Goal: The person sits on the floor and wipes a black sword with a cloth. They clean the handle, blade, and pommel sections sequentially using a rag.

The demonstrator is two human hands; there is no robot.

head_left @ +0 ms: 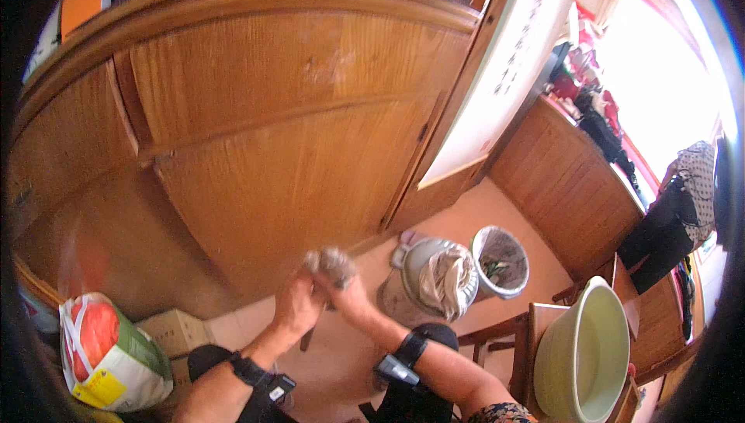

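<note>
A crumpled grey-brown cloth is bunched between my two hands, in front of the wooden cabinet door. My left hand grips it from the left, and my right hand closes around it from the right. The hands press together, so the fingers are partly hidden and blurred. Below my left hand a short dark piece shows; whether it belongs to the cloth cannot be told. Both wrists wear black straps with small devices.
Right of my hands stand a grey lidded bucket with beige cloth on it and a lined waste bin holding green scraps. A pale green basin rests on a wooden stool. At left are a stuffed bag and cardboard boxes.
</note>
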